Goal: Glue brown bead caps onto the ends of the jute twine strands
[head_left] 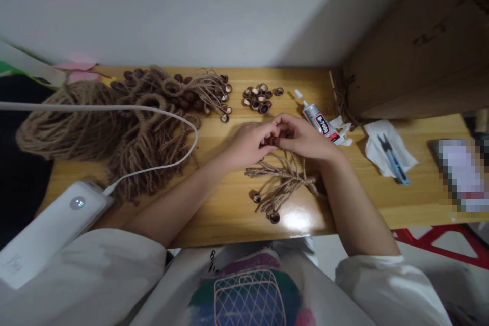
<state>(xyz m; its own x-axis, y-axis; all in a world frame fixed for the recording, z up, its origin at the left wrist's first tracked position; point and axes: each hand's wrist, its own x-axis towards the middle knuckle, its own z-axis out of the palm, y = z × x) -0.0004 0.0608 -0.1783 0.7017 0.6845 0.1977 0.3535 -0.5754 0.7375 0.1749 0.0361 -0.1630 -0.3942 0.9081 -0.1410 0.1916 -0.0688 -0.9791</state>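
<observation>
My left hand (250,145) and my right hand (303,136) meet above the middle of the table, fingers closed in a pinch. Between their fingertips shows a small brown nut shell (272,140), mostly covered by the fingers. Just below lies a tassel of twisted jute cord (288,181), with strands running up toward my right hand. Two of its cord ends carry nut shells, one (256,196) at the left and one (274,217) nearer the front edge. Beyond my hands sits a loose pile of halved nut shells (256,97).
A glue tube (320,121) with its nozzle uncapped lies on crumpled tissue at right. Blue thread snips (393,159) rest on white paper. Jute cord bundles (76,122) fill the left, crossed by a white cable from a power bank (57,234). A cardboard box (416,46) stands back right.
</observation>
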